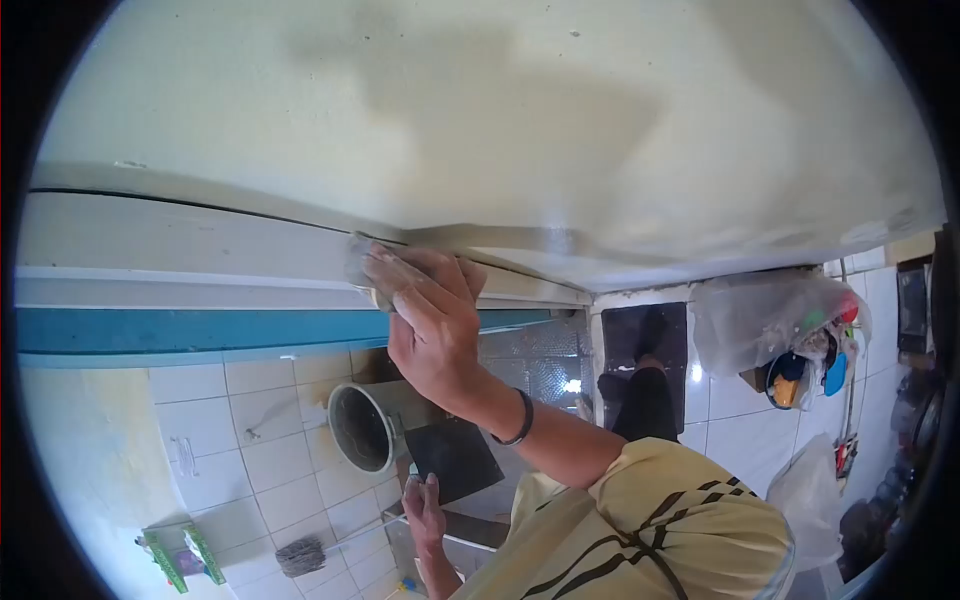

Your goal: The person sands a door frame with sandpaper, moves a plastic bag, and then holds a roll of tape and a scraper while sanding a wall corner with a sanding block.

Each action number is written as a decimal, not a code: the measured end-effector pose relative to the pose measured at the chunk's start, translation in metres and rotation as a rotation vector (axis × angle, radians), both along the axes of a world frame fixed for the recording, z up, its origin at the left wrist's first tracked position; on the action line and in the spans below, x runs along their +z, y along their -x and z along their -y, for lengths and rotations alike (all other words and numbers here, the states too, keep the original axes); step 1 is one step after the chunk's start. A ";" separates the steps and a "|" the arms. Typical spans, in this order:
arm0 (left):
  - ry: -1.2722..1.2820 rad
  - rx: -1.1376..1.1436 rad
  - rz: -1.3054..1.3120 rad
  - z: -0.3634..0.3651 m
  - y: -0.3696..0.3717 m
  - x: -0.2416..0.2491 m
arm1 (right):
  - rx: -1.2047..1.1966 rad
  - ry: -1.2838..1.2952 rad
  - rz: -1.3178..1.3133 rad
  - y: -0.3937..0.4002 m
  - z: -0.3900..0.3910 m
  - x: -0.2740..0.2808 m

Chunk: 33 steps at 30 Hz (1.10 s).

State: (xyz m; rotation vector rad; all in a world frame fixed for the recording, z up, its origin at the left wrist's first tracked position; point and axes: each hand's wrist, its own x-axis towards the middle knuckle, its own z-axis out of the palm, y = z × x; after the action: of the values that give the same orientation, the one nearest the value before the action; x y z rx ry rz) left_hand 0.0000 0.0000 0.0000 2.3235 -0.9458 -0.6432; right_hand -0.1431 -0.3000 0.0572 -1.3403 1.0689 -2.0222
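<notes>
My right hand (432,325), with a dark band on the wrist, presses a folded greyish sheet (357,262) that looks like sandpaper against the white door frame (190,235). Its fingers are bent around the sheet and slightly blurred, and they hide most of it. A blue strip (200,332) runs along the frame below this hand. Lower down, my left hand (425,515) hangs beside a dark flat panel (455,460), fingers stretched and slightly apart. A small pale patch shows right at its fingertips.
A grey bucket (362,430) stands on the white tiled floor, with a mop head (300,556) further left. Green-edged packaging (185,555) lies at the lower left. Toward the right are a clear plastic sheet (760,315), a dark mat (630,325) under my foot, and a container of items (790,380).
</notes>
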 end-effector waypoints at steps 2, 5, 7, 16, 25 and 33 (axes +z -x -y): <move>-0.009 -0.002 0.006 0.001 0.005 0.014 | 0.003 0.016 0.013 0.003 0.003 0.012; -0.006 -0.002 0.052 0.014 0.019 0.002 | -0.032 0.044 -0.040 0.004 0.006 -0.006; -0.033 0.007 0.031 0.010 0.019 0.008 | -0.022 -0.001 -0.099 0.010 0.001 -0.026; 0.003 -0.014 0.007 0.015 0.012 0.010 | 0.000 0.030 -0.062 0.010 0.008 -0.013; 0.048 -0.024 0.026 0.008 0.005 0.001 | 0.014 0.028 -0.049 0.009 0.010 -0.012; 0.025 -0.034 0.004 0.015 0.010 0.005 | -0.023 -0.050 -0.119 0.007 -0.011 -0.050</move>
State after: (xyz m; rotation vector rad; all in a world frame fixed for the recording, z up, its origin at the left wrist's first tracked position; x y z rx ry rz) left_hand -0.0097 -0.0152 0.0053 2.2919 -0.9922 -0.6372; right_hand -0.1496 -0.2890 0.0072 -1.4433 1.1841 -1.9395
